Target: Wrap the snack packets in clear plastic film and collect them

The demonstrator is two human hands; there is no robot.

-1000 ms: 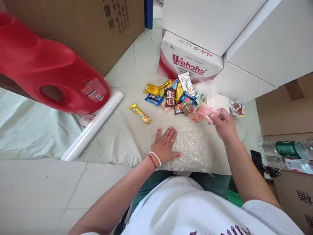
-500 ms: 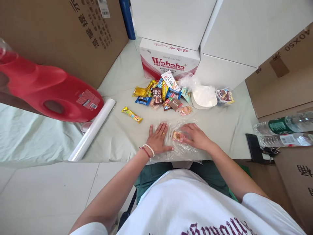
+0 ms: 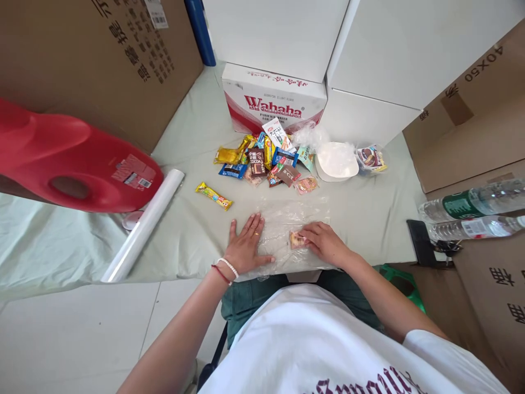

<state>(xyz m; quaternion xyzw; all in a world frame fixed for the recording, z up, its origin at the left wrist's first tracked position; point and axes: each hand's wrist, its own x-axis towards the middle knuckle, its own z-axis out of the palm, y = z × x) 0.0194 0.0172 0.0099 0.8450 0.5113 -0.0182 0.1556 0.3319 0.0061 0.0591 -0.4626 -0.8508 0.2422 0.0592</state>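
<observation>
A thin sheet of clear plastic wrap (image 3: 279,219) lies wrinkled on the cloth at the table's near edge. My left hand (image 3: 246,246) rests flat on the left side of it, fingers spread and holding nothing. On the right part of the wrap sits a small packaged snack (image 3: 296,239), pinkish and pale yellow. The fingers of my right hand (image 3: 328,244) are closed on the snack's right side, partly covering it. A yellow snack stick (image 3: 214,196) lies beyond my left hand.
Behind the wrap, several packaged snacks (image 3: 257,162) are heaped before a Wahaba-style carton (image 3: 274,101). A white bowl (image 3: 336,171) with crumpled clear plastic stands to their right. A white roll (image 3: 143,224) and red jug (image 3: 94,164) are at left, plastic bottles (image 3: 471,205) at right.
My left hand has slid left, away from the snack, and more of the wrap lies spread between my hands. The snack and my right hand have shifted slightly rightward over the table. The view has turned somewhat.
</observation>
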